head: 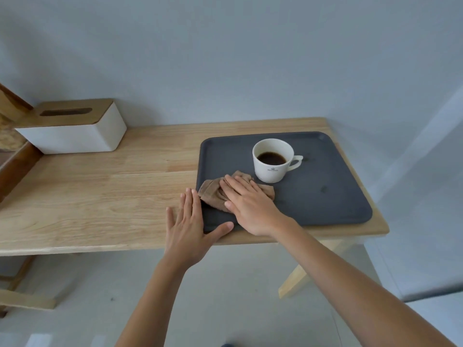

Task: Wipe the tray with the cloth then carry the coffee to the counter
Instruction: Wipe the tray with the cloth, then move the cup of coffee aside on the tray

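Observation:
A dark grey tray (325, 186) lies on the right end of a wooden table (100, 196). A white cup of black coffee (273, 160) stands upright on the tray's far middle, its handle pointing right. A crumpled brown cloth (213, 192) lies on the tray's near left part. My right hand (248, 204) presses flat on the cloth, fingers pointing left. My left hand (190, 221) rests flat against the tray's near left corner, fingers on the table along the left rim and thumb over the front edge.
A white tissue box with a wooden lid (75, 126) stands at the table's far left. A wall runs right behind the table. The table's front edge and a slanted leg (300, 276) are below my arms. Wooden furniture (10, 161) borders the left side.

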Demonstrator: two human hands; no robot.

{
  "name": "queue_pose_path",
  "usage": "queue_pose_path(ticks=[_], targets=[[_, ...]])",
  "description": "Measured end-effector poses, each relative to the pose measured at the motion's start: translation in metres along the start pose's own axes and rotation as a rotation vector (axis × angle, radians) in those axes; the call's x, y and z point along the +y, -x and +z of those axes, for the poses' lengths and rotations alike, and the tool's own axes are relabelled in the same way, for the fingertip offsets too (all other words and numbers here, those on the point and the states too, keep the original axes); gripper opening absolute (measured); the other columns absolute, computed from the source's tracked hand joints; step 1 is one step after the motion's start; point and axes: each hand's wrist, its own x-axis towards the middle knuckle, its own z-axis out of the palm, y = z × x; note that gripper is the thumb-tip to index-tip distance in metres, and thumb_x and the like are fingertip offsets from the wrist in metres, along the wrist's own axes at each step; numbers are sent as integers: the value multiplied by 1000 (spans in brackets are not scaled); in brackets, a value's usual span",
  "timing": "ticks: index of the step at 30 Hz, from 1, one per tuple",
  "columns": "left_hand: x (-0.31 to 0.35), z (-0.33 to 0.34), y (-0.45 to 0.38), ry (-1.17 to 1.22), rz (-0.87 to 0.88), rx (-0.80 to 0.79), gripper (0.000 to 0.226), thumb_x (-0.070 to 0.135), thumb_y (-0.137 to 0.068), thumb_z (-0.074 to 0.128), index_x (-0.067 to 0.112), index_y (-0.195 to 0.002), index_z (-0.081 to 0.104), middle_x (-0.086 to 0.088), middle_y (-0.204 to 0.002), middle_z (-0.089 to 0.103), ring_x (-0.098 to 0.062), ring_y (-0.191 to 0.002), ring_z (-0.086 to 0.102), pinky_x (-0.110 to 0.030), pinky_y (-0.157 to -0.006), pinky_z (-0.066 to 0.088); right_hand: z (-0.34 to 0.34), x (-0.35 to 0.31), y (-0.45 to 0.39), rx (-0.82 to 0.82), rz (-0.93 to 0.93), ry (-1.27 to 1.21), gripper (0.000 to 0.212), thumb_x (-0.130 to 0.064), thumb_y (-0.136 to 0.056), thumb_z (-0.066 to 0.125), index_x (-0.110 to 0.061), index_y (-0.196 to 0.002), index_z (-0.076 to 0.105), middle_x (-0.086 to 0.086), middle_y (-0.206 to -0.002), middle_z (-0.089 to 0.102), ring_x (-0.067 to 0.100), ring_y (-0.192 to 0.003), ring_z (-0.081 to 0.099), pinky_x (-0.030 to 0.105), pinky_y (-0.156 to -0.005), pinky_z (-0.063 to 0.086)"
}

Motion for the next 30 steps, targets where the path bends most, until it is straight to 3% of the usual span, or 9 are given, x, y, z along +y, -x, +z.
queue_pose_path(ticks=[6, 11, 16, 20, 24, 27, 30], targets=[[-1, 1, 0, -16, -7, -14, 120, 93, -62, 13, 17, -150, -17, 0, -162, -15, -13, -147, -17, -49, -119, -3, -14, 41, 50, 0, -49, 17, 52, -28, -104, 27, -20, -153, 15, -3, -163, 9, 12, -150, 1, 34, -123, 4], [-1, 1, 0, -6, -7, -21, 121, 94, -61, 13, 18, -150, -16, 1, -162, -14, -12, -147, -17, -48, -119, -5, -32, 71, 78, 11, -42, -4, 50, -26, -104, 29, -22, -152, 18, -6, -162, 12, 5, -149, 3, 19, -115, -3], [-1, 0, -1, -12, -13, -39, 121, 94, -61, 14, 18, -150, -16, 2, -161, -15, -11, -146, -19, -47, -119, -7, -49, 108, 103, -26, -8, 2, 49, -26, -104, 28, -24, -152, 18, -9, -161, 13, -1, -145, 1, 17, -115, -2], [-1, -1, 0, -12, -16, -49, 121, 94, -60, 14, 19, -150, -17, 2, -161, -15, -10, -146, -19, -45, -119, -9, -59, 137, 119, -31, 44, 10, 50, -33, -103, 24, -25, -151, 18, -7, -161, 14, 3, -147, 3, 24, -119, 4], [1, -4, 0, 25, -18, -61, 122, 94, -60, 19, 19, -150, -17, 2, -161, -15, -10, -146, -19, -45, -119, -9, -60, 146, 125, -42, 59, 74, 59, -46, -95, 9, -29, -152, 13, -9, -162, 10, 1, -146, 0, 24, -116, -1], [5, -8, -1, 51, -41, -117, 122, 93, -60, 24, 21, -150, -18, 1, -161, -19, -13, -145, -23, -47, -118, -11, -67, 141, 122, -65, 92, 8, 49, -34, -103, 25, -28, -151, 20, -9, -161, 13, 6, -149, 3, 34, -119, -1], [17, -17, -3, 95, -77, -134, 115, 79, -70, 48, 21, -151, -10, -4, -159, -24, -18, -144, -28, -54, -116, -12, -83, 134, 113, 38, 137, -195, 41, -29, -100, 43, -26, -141, 45, -5, -155, 34, 13, -147, 22, 47, -121, 9]])
